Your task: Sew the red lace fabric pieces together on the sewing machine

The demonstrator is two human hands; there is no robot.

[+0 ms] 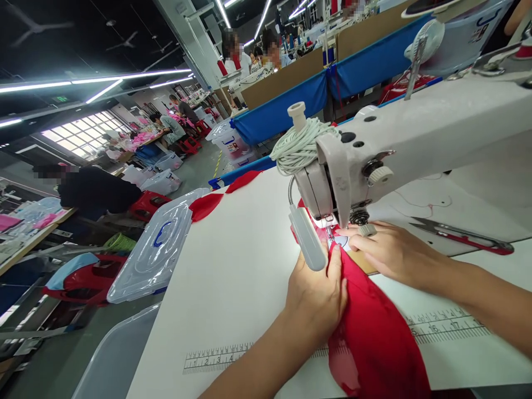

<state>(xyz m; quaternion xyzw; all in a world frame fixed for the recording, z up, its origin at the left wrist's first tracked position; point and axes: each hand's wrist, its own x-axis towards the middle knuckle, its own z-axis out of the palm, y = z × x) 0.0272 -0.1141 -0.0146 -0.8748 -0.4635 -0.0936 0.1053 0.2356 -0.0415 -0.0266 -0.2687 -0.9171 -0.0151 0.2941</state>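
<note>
A white sewing machine stands over the work table, its presser foot lowered near red fabric. The fabric runs from under the needle area down over the table's front edge, with a paler, sheer part along its left. My left hand is closed on the fabric just in front of the foot, thumb on top. To the right of the needle lies my right hand, fingers stretched out toward the foot, fingertips beside the red cloth. A grey lamp hides part of the left hand's fingers.
Thread snips lie right of my right hand. Pale cord is wound on the machine head. Red fabric pieces lie at the table's left edge, beside a clear lidded box. A printed ruler crosses the table. Other people sit farther off.
</note>
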